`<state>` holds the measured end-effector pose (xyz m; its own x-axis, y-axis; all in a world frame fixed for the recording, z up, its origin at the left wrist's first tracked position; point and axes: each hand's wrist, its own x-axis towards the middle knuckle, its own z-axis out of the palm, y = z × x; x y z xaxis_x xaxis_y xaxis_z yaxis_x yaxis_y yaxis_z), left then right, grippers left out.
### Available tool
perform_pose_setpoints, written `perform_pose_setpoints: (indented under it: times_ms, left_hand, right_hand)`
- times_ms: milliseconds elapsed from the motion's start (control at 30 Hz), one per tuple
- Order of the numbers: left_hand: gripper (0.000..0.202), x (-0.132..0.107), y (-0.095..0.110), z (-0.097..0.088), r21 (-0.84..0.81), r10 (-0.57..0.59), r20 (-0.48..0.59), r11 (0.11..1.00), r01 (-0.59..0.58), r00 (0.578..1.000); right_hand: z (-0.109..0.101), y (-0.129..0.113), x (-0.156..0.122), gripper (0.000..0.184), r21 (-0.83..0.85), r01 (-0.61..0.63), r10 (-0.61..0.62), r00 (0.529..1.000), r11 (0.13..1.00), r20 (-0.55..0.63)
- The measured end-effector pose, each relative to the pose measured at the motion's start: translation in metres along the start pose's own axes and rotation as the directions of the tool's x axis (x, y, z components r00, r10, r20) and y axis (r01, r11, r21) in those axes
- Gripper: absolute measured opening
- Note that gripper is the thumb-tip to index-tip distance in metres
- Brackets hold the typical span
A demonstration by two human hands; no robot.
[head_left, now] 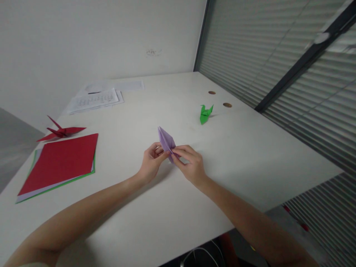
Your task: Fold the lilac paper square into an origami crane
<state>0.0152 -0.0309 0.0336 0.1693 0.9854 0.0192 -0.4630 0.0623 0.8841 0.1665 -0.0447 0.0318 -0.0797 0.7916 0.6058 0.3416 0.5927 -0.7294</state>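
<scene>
Between both hands, just above the white table, is a folded piece of purple origami paper, its pointed tip aimed up and away from me. My left hand pinches its lower left side between thumb and fingers. On the lower right, my right hand grips the same paper with thumb and fingertips. The fingers cover part of its lower end. Farther right stands a small green paper crane. A red paper crane rests at the left.
A stack of red, purple and green paper sheets lies at left on the white table. Printed papers lie at the back left. Two round holes pierce the tabletop near the blinds. Cables hang below the front edge.
</scene>
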Motion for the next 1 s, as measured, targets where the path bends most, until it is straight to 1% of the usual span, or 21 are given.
perform_pose_setpoints:
  times_ms: [100,300,400,467,533,667,733,900,1000]
  left_hand:
    - [0.033,0.000,0.000,-0.001,0.014,-0.009,0.012,1.000,0.008,1.000]
    - [0.034,0.000,-0.004,-0.004,0.044,0.005,0.026,0.999,-0.006,1.000]
    - [0.033,0.001,-0.004,-0.004,0.057,0.006,0.012,0.998,-0.007,1.000]
    - [0.032,0.001,-0.003,-0.004,0.066,-0.010,0.004,0.998,0.009,1.000]
    - [0.032,0.001,-0.001,-0.003,0.066,-0.033,-0.001,0.997,0.033,0.999]
    - [0.033,0.000,0.000,-0.002,0.055,-0.052,-0.023,0.997,0.053,0.998]
    - [0.034,0.000,0.001,-0.001,0.056,-0.048,-0.030,0.997,0.050,0.998]
    - [0.035,0.000,0.000,-0.001,0.054,-0.052,-0.045,0.997,0.054,0.998]
    - [0.034,0.001,-0.001,-0.002,0.060,-0.052,-0.049,0.997,0.055,0.997]
  right_hand:
    - [0.001,0.001,-0.001,0.016,-0.010,0.004,-0.004,1.000,1.000,-0.005]
    - [0.003,0.002,-0.003,0.020,-0.015,-0.043,0.042,0.997,0.999,-0.067]
    - [0.003,0.001,-0.003,0.014,0.000,-0.041,0.041,0.996,0.999,-0.075]
    - [0.004,0.001,-0.003,0.011,0.039,-0.061,0.064,0.994,0.997,-0.087]
    - [0.005,0.002,-0.002,0.010,0.111,-0.106,0.116,0.989,0.988,-0.089]
    - [0.008,0.007,-0.002,0.014,0.292,-0.206,0.229,0.972,0.934,-0.047]
    - [0.009,0.009,-0.001,0.017,0.352,-0.242,0.269,0.963,0.904,-0.031]
    - [0.010,0.012,0.002,0.022,0.433,-0.288,0.324,0.946,0.854,-0.009]
    - [0.010,0.015,0.002,0.022,0.432,-0.291,0.323,0.946,0.854,0.000]
